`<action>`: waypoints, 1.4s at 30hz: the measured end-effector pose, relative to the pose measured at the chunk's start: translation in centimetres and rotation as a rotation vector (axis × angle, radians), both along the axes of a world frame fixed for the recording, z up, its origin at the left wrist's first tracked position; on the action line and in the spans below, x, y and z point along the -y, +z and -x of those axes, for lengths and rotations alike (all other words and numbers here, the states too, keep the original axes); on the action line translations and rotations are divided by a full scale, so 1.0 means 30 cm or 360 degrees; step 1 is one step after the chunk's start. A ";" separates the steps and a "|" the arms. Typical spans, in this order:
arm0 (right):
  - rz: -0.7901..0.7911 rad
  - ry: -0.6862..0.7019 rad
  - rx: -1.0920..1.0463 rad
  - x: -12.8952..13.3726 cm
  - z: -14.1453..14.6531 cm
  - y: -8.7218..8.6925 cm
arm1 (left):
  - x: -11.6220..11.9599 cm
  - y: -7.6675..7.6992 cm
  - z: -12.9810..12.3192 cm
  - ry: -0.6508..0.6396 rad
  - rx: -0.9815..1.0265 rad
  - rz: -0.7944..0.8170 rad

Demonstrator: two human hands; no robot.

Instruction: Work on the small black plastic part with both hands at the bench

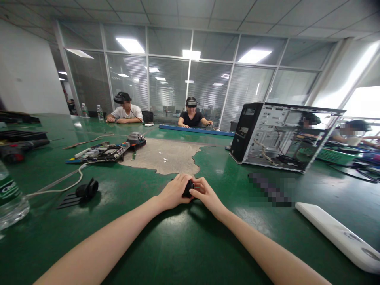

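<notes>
Both my hands meet over the green tabletop point(166, 245) in the middle of the view. Between them is a small black part point(187, 189), mostly covered by fingers, so I cannot make out its kind. My left hand point(174, 191) wraps over its left side and top. The fingers and thumb of my right hand point(206, 193) close on its right side. Just beyond my hands lies a worn, greyish-brown bare patch point(166, 154) with a few white scraps. To the left rests a black plastic piece point(87, 189) with a round collar and long prongs.
A circuit board point(102, 152) and a cooling fan point(136, 137) lie at the left, near a white cable point(80, 174) and a water bottle point(10, 198). An open computer case point(246, 130) stands on the right, beyond a white device point(338, 235). Co-workers sit across and at the right.
</notes>
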State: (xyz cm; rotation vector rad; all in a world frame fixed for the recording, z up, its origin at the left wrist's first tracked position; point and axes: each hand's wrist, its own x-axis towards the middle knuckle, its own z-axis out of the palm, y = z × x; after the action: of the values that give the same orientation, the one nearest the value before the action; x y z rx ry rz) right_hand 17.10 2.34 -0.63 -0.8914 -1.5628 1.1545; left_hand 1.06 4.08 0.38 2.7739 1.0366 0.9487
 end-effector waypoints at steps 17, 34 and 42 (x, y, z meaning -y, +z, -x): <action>0.0004 0.0032 0.0028 -0.004 -0.002 -0.003 | 0.002 0.000 -0.002 0.0003 0.0009 -0.0010; -0.0068 0.0018 0.0013 -0.004 -0.001 -0.006 | -0.001 -0.007 -0.003 0.0013 0.0021 0.0002; -0.0053 -0.0072 0.0036 -0.023 0.006 -0.025 | -0.011 -0.017 -0.007 0.0009 0.0035 -0.0017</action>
State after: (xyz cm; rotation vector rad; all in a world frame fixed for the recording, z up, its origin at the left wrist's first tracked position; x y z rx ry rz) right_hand 16.92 3.02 -1.37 -0.9161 -1.5679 1.0870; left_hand 1.27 4.40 -0.12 2.7640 1.0404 0.9857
